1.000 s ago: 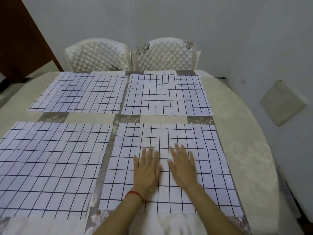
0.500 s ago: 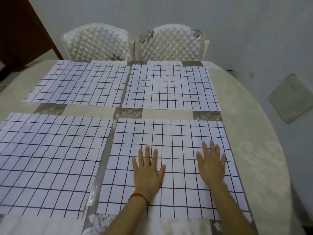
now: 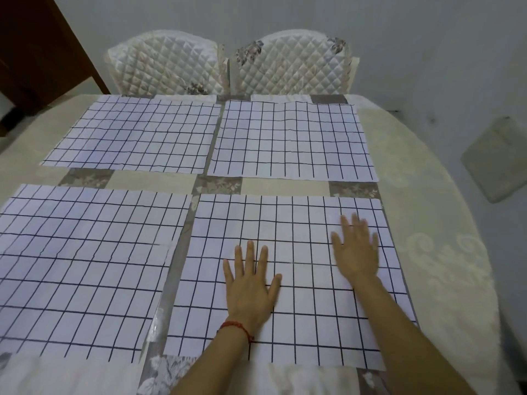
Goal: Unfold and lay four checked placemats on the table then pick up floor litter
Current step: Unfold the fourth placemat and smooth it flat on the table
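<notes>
Several white placemats with a dark check lie flat on the table point(image 3: 433, 212), two by two. The near right placemat point(image 3: 291, 223) has both my hands on it. My left hand point(image 3: 251, 283), with a red wrist string, presses flat near the mat's middle, fingers spread. My right hand point(image 3: 356, 249) lies flat nearer the mat's right edge, slightly blurred. The near left placemat point(image 3: 82, 266), far left placemat point(image 3: 134, 132) and far right placemat point(image 3: 291, 141) lie untouched. No floor litter is in view.
Two quilted white chairs, left point(image 3: 168, 67) and right point(image 3: 293, 64), stand at the table's far side. A dark wooden door point(image 3: 37, 47) is at the upper left. A pale square panel point(image 3: 496, 161) leans against the right wall. The table's right edge curves round.
My right hand has slid rightward and further up across the near right placemat, away from my left hand, which has stayed almost in place. The view has tilted slightly.
</notes>
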### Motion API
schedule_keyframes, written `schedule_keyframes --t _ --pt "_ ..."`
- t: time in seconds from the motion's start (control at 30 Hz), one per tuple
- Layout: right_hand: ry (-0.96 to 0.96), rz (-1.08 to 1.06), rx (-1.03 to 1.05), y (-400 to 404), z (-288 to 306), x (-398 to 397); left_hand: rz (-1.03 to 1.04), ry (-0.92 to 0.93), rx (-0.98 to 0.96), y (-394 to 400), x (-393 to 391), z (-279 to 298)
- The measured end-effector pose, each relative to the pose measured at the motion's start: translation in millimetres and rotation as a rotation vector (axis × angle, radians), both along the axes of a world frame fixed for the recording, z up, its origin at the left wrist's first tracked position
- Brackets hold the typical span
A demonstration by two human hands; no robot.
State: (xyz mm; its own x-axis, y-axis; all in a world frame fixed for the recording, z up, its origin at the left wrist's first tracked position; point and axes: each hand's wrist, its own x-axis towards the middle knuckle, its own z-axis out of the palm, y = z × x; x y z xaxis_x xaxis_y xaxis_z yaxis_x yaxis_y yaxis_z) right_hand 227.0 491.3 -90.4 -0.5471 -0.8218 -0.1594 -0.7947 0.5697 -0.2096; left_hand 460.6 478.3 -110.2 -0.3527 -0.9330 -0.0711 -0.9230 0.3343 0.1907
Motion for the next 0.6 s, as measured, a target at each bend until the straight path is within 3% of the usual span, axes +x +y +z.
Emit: schedule_keyframes --t 0.1,0.23,0.43,0.6 --pt "0.004 -0.111 -0.105 14 7 18 -0.037 0.03 0.039 1 0 4" --pt "0.016 0.245 -0.135 34 -1 100 0.004 0.024 0.044 2 -1 5" --pt "-0.003 -0.069 -0.159 82 -11 67 -0.018 0.052 0.055 3 0 12" --pt "0.016 -0.089 -0.119 95 -12 57 0.008 0.064 0.075 3 1 11"
